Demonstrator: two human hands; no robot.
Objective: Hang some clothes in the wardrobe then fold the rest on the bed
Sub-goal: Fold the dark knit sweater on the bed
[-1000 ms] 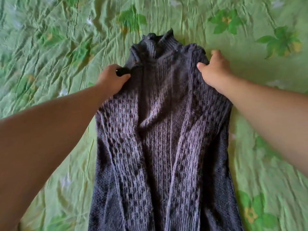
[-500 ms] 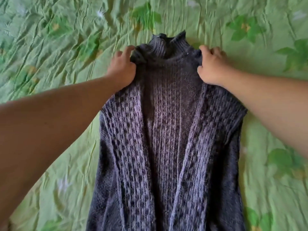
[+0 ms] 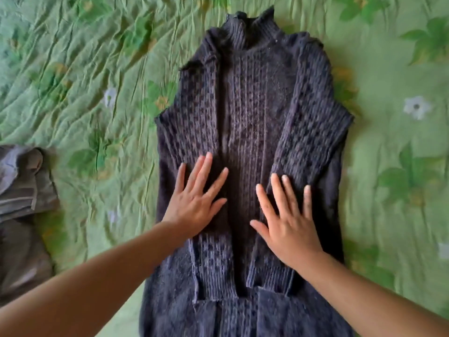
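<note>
Pressing left hand (image 3: 194, 205) and right hand (image 3: 289, 224) flat on dark knitted sweater (image 3: 250, 105), centre frame, both spread straight, gripping nothing. Running off bottom edge, hiding hem.

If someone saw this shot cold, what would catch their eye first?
A long dark knitted sweater lies flat down the middle of the green flowered bedspread, sleeves folded in over its front. The left hand and right hand rest open-fingered on those sleeves. A grey garment lies crumpled at the left edge.
</note>
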